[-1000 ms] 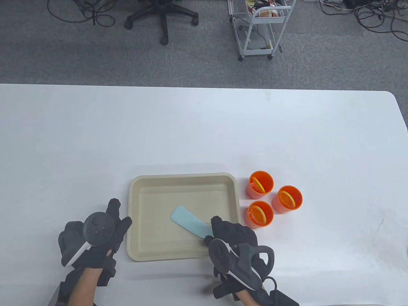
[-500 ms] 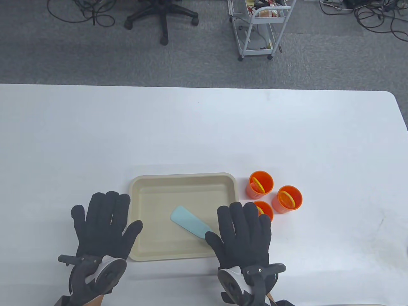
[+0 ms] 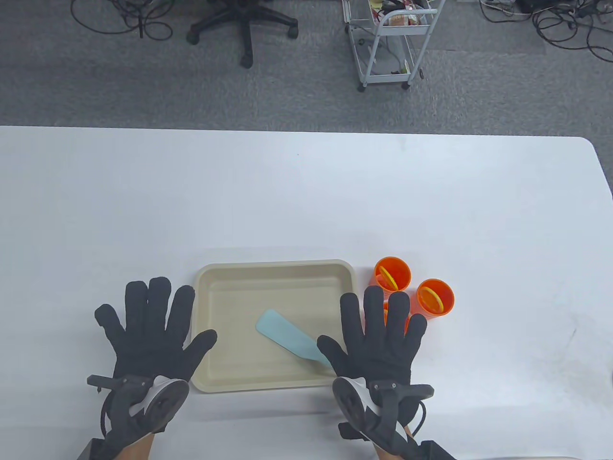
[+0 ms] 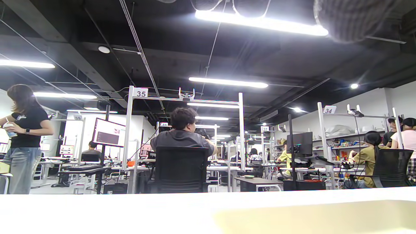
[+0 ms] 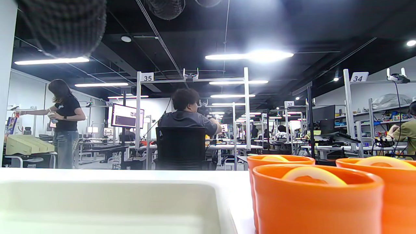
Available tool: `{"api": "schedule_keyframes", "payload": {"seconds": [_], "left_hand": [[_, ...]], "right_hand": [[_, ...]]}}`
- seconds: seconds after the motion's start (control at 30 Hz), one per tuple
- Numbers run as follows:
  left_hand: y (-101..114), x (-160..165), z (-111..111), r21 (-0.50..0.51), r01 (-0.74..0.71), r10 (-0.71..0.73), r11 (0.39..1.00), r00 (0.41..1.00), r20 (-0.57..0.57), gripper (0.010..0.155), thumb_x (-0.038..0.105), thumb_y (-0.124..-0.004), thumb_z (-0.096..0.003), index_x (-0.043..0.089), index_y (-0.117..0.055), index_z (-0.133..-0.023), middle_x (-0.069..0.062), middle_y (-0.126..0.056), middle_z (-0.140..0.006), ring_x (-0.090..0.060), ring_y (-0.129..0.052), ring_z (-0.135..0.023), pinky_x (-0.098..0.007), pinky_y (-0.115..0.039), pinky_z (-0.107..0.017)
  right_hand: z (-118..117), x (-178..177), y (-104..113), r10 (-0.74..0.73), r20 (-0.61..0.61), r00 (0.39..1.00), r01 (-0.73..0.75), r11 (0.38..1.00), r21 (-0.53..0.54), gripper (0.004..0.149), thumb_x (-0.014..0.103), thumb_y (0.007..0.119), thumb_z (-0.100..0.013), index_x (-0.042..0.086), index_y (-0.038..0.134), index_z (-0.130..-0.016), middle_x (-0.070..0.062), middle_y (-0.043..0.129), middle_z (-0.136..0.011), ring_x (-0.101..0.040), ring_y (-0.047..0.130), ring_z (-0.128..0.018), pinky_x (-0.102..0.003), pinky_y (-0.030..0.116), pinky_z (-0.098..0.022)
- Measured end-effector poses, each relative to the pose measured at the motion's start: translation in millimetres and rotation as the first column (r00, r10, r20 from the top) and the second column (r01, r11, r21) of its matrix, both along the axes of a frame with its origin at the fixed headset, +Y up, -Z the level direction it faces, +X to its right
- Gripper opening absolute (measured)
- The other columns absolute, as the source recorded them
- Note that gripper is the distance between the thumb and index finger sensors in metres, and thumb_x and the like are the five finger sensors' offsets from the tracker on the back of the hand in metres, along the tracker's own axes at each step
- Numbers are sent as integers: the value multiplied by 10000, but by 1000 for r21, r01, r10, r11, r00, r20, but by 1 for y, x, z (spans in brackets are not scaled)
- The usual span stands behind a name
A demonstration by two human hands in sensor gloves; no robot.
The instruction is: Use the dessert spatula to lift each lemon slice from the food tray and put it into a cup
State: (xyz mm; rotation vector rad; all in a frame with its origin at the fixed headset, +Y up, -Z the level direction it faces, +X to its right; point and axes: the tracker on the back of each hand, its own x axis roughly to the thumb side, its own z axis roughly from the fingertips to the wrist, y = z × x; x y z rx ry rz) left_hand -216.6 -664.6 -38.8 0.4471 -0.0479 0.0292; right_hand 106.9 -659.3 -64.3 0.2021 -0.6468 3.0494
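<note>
From the table view I see both gloved hands laid flat, palms down, on the white surface (image 3: 306, 191). My left hand (image 3: 148, 330) rests just left of the shallow beige rectangular food tray (image 3: 206, 287), its grip spread wide with every finger straight and the thumb reaching toward the tray's left rim; it holds nothing. My right hand (image 3: 378, 335) lies at the tray's lower right corner, its grip likewise spread and holding nothing, fingers fanned toward the cups.

The pale blue flat-bladed dessert spatula (image 3: 282, 335) lies inside the tray, blade pointing up-left, handle end running under my right thumb; I cannot tell whether the thumb actually touches it. I see no slices on the tray floor.

Three small orange plastic cups stand in a tight cluster just right of the tray. The far cup (image 3: 392, 274) and the right cup (image 3: 435, 297) each hold a yellow-rimmed lemon slice (image 3: 386, 278) leaning upright inside. The near cup (image 3: 386, 311) is mostly covered by my right fingers in the table view, but the right wrist view shows it close up (image 5: 312, 201) with a slice (image 5: 308, 175) inside it too.

The left wrist view shows only the tray's rim (image 4: 312, 214) low in the frame and a busy workshop beyond.
</note>
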Motion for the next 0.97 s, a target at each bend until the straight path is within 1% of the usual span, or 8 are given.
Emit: {"api": "schedule_keyframes", "payload": {"seconds": [0.73,0.87,0.97], "left_hand": [[0,2,-4,-27,-9,9,1000,1000,14,866,708,-687,-548,322,-318,-1229,-107,-224,-1328,-465,-212,-1206,-804,-159,-750],[0,2,-4,-29,-1,2,1000,1000,12,864,708,-684,-550,317,-321,-1229,-110,-231,-1328,-465,-221,-1205,-803,-166,-750],[-1,2,-4,-28,-8,8,1000,1000,17,864,710,-679,-547,318,-320,-1228,-109,-234,-1328,-466,-224,-1204,-805,-167,-748]], "right_hand": [[-1,1,-1,-3,-33,999,2,1000,-23,855,636,770,-503,301,380,-1186,-58,276,-1272,-427,130,-1186,-705,160,-775],[-1,1,-3,0,-45,999,-2,999,-43,849,635,767,-505,297,388,-1185,-59,287,-1272,-428,140,-1187,-705,166,-776],[-1,-1,-7,17,-56,998,-21,997,-78,845,634,764,-505,299,389,-1184,-59,293,-1270,-426,145,-1187,-705,170,-778]]}}
